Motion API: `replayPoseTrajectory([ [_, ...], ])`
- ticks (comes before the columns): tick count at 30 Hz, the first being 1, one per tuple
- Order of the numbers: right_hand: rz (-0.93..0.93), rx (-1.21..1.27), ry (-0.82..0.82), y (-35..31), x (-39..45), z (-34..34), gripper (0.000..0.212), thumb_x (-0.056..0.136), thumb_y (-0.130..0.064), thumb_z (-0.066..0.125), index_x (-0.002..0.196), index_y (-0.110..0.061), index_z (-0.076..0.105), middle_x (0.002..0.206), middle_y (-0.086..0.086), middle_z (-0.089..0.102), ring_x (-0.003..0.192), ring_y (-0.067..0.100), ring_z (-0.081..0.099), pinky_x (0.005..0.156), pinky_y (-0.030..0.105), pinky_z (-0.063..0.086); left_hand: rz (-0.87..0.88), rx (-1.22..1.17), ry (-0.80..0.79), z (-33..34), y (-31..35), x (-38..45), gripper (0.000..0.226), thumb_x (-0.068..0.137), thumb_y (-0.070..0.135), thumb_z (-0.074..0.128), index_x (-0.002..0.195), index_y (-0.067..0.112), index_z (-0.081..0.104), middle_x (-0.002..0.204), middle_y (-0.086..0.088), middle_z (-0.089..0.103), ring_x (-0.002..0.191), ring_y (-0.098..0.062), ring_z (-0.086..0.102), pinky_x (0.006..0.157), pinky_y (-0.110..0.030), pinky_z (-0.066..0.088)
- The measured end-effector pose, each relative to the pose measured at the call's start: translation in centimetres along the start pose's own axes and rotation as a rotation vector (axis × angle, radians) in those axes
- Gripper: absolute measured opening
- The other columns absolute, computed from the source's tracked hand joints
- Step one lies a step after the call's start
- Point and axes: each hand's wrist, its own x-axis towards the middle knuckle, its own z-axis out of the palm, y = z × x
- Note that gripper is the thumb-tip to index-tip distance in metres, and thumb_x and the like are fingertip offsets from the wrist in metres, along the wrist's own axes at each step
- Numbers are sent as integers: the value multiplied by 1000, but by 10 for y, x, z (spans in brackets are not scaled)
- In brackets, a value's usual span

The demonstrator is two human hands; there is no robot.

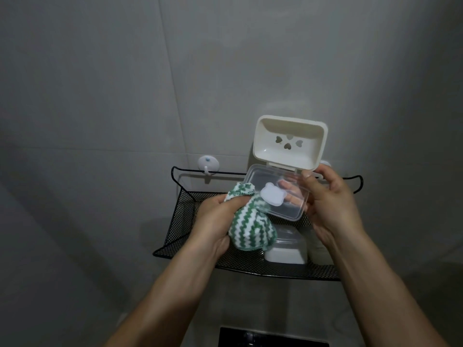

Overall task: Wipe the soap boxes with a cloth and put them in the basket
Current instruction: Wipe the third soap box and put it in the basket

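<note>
An open soap box is held up in front of the wall: its cream tray (290, 142) with heart-shaped holes stands upward, and its clear lid (278, 194) with a white bear-shaped patch hangs toward me. My right hand (328, 204) grips the box at the hinge, fingers showing through the lid. My left hand (215, 219) holds a bunched green-and-white striped cloth (77, 222) against the lid's left edge. Below, a black mesh basket (180, 221) hangs on the wall with another soap box (285, 251) inside it.
The basket's wire rim hangs from a white wall hook (208, 164). A second white item (319, 249) stands in the basket, partly behind my right wrist. Grey tiled wall fills the background. A dark fixture (273, 338) sits at the bottom edge.
</note>
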Motion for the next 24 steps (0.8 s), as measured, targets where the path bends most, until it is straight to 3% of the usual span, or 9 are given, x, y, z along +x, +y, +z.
replayPoseTrajectory([
  [3, 20, -5, 13, -1, -1, -4, 13, 99, -3, 54, 107, -8, 62, 97, 21, 75, 87, 35, 75, 71, 44, 63, -17, 47, -81, -5, 1, -1, 26, 79, 11, 79, 100, -3, 71, 93, -18, 76, 86, -28, 75, 74, -34, 61],
  [6, 47, -5, 17, 0, -2, -7, 11, 100, -4, 53, 106, -7, 61, 99, 23, 74, 89, 35, 75, 71, 43, 63, 62, 205, -124, -16, 10, -2, 36, 71, 20, 83, 100, 1, 73, 90, -13, 77, 82, -25, 75, 65, -29, 59],
  [10, 50, -1, 53, 0, -2, -10, 8, 100, -5, 54, 102, -10, 60, 96, 21, 75, 87, 33, 75, 67, 41, 63, 290, 556, 1, -32, 21, 5, 24, 73, 18, 85, 94, 13, 73, 81, 0, 77, 73, -16, 75, 59, -24, 57],
  [15, 47, 3, 64, -1, -1, -12, 7, 100, -7, 54, 104, -9, 59, 96, 22, 75, 87, 33, 75, 60, 35, 62, 464, 1079, 154, -45, 20, 20, 20, 71, 21, 84, 85, 20, 70, 82, 4, 69, 77, -14, 65, 68, -29, 50],
  [20, 43, -2, 57, 1, -3, -11, 5, 99, -10, 56, 100, -11, 60, 99, 21, 75, 89, 33, 75, 62, 37, 63, 400, 1406, -79, -42, 13, 21, 40, 74, 18, 78, 113, 26, 71, 107, 6, 70, 95, -16, 63, 78, -28, 49],
  [24, 65, 24, 57, 1, -7, -10, 5, 99, -11, 57, 97, -12, 61, 99, 19, 76, 90, 31, 75, 61, 35, 62, 306, 1390, -198, -42, 13, 18, 53, 73, 14, 80, 122, 32, 67, 115, 14, 61, 104, -10, 59, 90, -26, 48],
])
